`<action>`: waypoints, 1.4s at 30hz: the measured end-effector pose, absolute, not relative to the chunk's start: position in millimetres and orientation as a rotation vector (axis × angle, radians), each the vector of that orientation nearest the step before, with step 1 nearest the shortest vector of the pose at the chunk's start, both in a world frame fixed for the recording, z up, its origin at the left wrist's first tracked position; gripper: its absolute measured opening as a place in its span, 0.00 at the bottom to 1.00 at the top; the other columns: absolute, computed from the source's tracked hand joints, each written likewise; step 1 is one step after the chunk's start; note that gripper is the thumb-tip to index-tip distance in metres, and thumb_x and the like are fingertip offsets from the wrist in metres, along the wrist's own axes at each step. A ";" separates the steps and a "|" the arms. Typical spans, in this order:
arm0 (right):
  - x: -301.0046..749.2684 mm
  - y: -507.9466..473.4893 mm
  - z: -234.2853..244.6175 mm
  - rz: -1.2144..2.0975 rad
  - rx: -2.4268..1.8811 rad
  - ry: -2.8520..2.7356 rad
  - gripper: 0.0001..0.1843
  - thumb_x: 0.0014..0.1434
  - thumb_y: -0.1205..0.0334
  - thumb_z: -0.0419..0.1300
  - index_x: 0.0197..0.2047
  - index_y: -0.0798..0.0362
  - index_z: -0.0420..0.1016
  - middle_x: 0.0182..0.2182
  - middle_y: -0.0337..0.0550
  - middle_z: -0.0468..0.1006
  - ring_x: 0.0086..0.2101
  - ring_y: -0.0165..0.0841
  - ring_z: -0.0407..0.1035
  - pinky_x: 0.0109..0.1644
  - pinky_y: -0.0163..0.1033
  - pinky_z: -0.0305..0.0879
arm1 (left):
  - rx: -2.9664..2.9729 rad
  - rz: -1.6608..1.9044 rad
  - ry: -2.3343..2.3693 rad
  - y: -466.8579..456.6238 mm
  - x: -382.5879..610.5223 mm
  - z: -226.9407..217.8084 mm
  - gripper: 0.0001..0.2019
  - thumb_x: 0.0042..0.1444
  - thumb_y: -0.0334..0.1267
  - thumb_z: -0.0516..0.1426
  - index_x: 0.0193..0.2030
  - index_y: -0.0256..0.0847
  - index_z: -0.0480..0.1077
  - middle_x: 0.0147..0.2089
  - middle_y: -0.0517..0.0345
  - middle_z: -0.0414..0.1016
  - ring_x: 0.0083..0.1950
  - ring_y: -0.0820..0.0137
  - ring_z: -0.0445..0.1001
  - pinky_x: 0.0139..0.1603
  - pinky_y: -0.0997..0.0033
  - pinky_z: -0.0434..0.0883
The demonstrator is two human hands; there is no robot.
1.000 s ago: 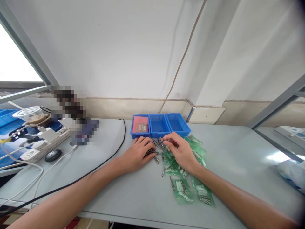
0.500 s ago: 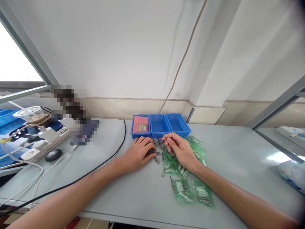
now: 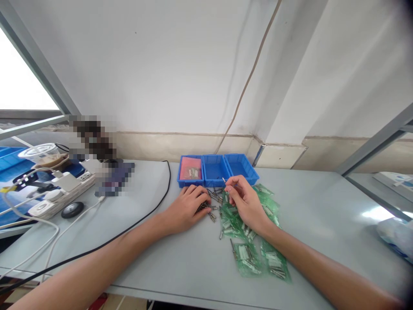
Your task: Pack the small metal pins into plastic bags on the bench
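My left hand (image 3: 189,209) rests on the grey table with its fingers curled over small metal pins (image 3: 213,208), several of which poke out between thumb and fingers. My right hand (image 3: 245,200) is raised just in front of the blue bins and pinches one small metal pin (image 3: 224,181) between thumb and index finger. Beneath and around my right hand lie green plastic bags (image 3: 234,221) of metal pins. Nearer the front edge are two more such bags, one a green bag (image 3: 248,258) with a loose pin by its left side.
Behind my hands stand three joined blue bins (image 3: 191,185); the left one holds a pink bag (image 3: 187,165). A black cable (image 3: 138,221) crosses the table on the left, near a power strip (image 3: 61,198) and a black round object (image 3: 72,210).
My right hand has moved slightly up with its pin, which now points more upward near the middle bin. The left hand stays in place.
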State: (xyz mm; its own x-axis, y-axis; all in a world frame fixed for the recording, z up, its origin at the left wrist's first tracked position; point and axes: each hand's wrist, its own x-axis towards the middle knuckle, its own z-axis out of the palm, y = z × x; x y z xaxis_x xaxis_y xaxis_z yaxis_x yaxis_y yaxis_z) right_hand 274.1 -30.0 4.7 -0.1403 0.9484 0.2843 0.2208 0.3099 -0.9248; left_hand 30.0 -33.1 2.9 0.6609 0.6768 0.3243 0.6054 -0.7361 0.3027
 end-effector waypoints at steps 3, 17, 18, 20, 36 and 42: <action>275.7 -29.5 4.9 0.881 -1.141 -1.640 0.10 0.74 0.52 0.54 0.48 0.47 0.72 0.30 0.36 0.71 0.28 0.34 0.67 0.32 0.40 0.65 | 2.714 0.635 1.049 -33.1 30.1 2.7 0.09 0.75 0.44 0.55 0.53 0.45 0.72 0.55 0.52 0.74 0.55 0.59 0.69 0.58 0.56 0.67; 273.9 -29.7 5.3 0.820 -1.139 -1.750 0.20 0.74 0.54 0.55 0.67 0.39 0.72 0.63 0.49 0.70 0.33 0.35 0.74 0.35 0.47 0.75 | 2.752 0.606 1.045 -32.0 29.2 0.9 0.09 0.76 0.45 0.54 0.54 0.45 0.71 0.57 0.52 0.74 0.56 0.58 0.69 0.59 0.55 0.67; 273.8 -29.9 5.7 0.817 -1.140 -1.759 0.21 0.75 0.54 0.55 0.68 0.39 0.71 0.65 0.49 0.69 0.34 0.35 0.74 0.36 0.47 0.75 | 2.753 0.607 1.045 -32.0 29.1 0.8 0.09 0.76 0.45 0.54 0.54 0.45 0.71 0.57 0.52 0.74 0.56 0.58 0.69 0.59 0.55 0.67; 273.7 -30.6 6.3 0.810 -1.143 -1.773 0.22 0.75 0.54 0.55 0.70 0.38 0.69 0.67 0.49 0.67 0.35 0.35 0.74 0.38 0.48 0.75 | 2.755 0.609 1.045 -32.1 29.0 0.5 0.09 0.76 0.45 0.54 0.54 0.45 0.70 0.57 0.52 0.74 0.55 0.58 0.69 0.59 0.55 0.67; 270.5 -36.9 8.3 0.561 -1.177 -2.189 0.05 0.70 0.66 0.63 0.40 0.48 0.74 0.38 0.40 0.77 0.41 0.39 0.70 0.47 0.44 0.66 | 2.745 0.598 1.080 -33.9 30.8 0.0 0.09 0.76 0.45 0.54 0.55 0.45 0.70 0.58 0.52 0.73 0.56 0.58 0.69 0.59 0.55 0.67; 271.8 -38.1 4.7 0.375 -1.138 -2.361 0.06 0.70 0.64 0.66 0.41 0.48 0.73 0.39 0.41 0.76 0.42 0.41 0.67 0.47 0.45 0.65 | 2.726 0.590 1.120 -34.2 32.8 0.7 0.08 0.76 0.44 0.55 0.53 0.45 0.71 0.56 0.53 0.73 0.55 0.59 0.69 0.58 0.55 0.67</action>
